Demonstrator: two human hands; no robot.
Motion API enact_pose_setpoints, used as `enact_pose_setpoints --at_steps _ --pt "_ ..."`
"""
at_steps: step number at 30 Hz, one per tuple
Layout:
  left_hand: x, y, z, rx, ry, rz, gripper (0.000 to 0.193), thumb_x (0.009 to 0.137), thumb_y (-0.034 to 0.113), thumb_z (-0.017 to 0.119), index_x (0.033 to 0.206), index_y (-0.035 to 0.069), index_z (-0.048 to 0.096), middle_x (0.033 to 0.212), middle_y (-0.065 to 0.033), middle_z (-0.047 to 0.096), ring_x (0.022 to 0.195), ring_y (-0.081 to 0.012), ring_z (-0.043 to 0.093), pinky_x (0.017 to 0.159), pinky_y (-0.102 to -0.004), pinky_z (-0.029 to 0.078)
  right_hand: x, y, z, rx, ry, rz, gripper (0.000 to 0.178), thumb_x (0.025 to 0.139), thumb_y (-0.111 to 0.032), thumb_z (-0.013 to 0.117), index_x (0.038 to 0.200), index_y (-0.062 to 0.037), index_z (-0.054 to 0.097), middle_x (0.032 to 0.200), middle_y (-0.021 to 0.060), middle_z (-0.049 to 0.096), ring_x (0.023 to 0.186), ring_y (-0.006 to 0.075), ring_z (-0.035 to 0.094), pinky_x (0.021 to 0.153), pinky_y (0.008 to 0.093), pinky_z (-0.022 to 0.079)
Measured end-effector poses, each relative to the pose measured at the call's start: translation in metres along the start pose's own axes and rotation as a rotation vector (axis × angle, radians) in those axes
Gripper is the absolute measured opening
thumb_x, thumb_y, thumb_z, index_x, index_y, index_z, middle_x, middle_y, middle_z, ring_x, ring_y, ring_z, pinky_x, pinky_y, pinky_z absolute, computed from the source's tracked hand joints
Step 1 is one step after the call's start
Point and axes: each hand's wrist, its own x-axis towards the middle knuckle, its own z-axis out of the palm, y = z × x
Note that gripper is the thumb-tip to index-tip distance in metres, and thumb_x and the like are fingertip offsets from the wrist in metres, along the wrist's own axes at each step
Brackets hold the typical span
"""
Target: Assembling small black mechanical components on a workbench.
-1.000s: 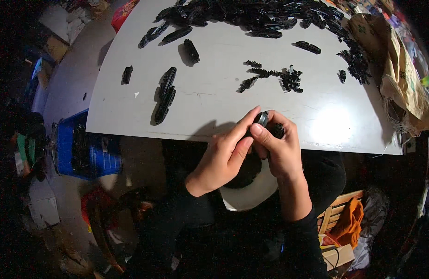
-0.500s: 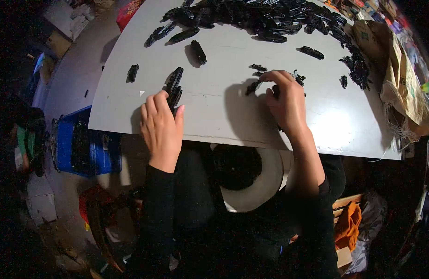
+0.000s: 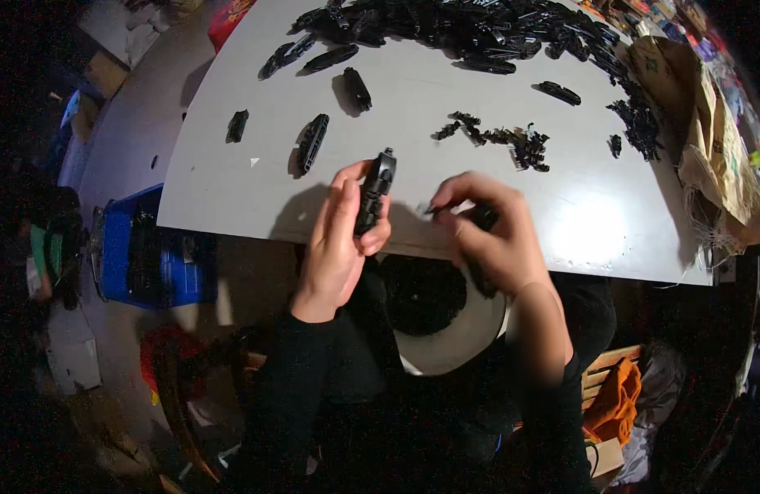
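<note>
Head view, progress. Long black plastic housing (image 3: 375, 191) gripped in left hand (image 3: 340, 239), held upright just above near edge of white bench (image 3: 232, 177), centre of frame. Right hand (image 3: 495, 239) closed in a pinch on a small black part (image 3: 481, 217), just right of the housing, not touching it. Part not yet fitted to housing, as judged from the gap between them. Large heap of black parts (image 3: 470, 25) along upper edge of frame, untouched; smaller cluster of small black pieces (image 3: 511, 142) right of centre. Four separate long black housings lying upper left of centre, e.g. one (image 3: 311, 142) beside the left hand's reach and one (image 3: 357, 87) above it. White bowl-like container (image 3: 446, 329) with dark contents below bench edge, lower centre. Judgement: early to middle stage, most stock still in the heap.

Head view, packages and labels. Brown paper bag (image 3: 709, 140), crumpled, at right edge of bench. Blue crate (image 3: 141, 259) with dark contents on floor, left of frame. Red box (image 3: 230, 16), upper left, partly under bench edge. Cardboard carton (image 3: 106, 72), far upper left. Colourful packets (image 3: 709, 41) at upper right corner, too small to identify. Orange cloth (image 3: 614, 403), lower right.
</note>
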Motion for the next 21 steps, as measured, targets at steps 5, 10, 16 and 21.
enact_pose_setpoints --at_steps 5,10,16,21 --pt "-0.007 -0.001 0.014 0.586 -0.301 0.277 0.053 0.094 0.020 0.040 0.138 -0.003 0.022 0.137 -0.0128 0.033 0.124 -0.0173 0.034 0.101 -0.0270 0.029 -0.009 -0.018 0.011 0.077 -0.051 0.136 0.007 0.080 0.001 0.058 0.087 0.0027 0.059 0.080 0.0030 0.058 0.059 0.0055 0.052 0.048 0.0186 0.042" --pt "-0.015 0.002 0.017 0.543 -0.316 0.100 0.053 0.094 0.014 0.039 0.142 0.002 0.017 0.125 -0.0084 0.041 0.077 -0.0080 0.041 0.071 -0.0211 0.039 -0.016 -0.023 0.013 0.059 0.129 0.157 0.035 0.078 -0.004 0.065 0.109 0.0019 0.051 0.082 0.0047 0.056 0.059 0.0074 0.053 0.047 0.0206 0.042" --pt "-0.022 -0.001 0.019 0.441 -0.421 0.072 0.055 0.093 0.011 0.040 0.140 -0.003 0.016 0.140 -0.0178 0.031 0.119 -0.0196 0.040 0.098 -0.0295 0.031 -0.030 0.005 0.001 0.306 -0.036 0.262 0.039 0.076 -0.020 0.072 0.101 0.0006 0.051 0.083 0.0055 0.055 0.057 0.0091 0.053 0.046 0.0209 0.042" --pt "-0.031 -0.003 0.028 0.507 -0.464 0.051 0.052 0.090 0.007 0.040 0.138 -0.003 0.022 0.136 -0.0201 0.037 0.122 -0.0252 0.042 0.099 -0.0317 0.032 -0.041 -0.001 0.000 0.386 -0.018 0.314 0.023 0.078 -0.017 0.071 0.088 -0.0015 0.056 0.069 0.0011 0.058 0.056 0.0074 0.055 0.049 0.0202 0.043"
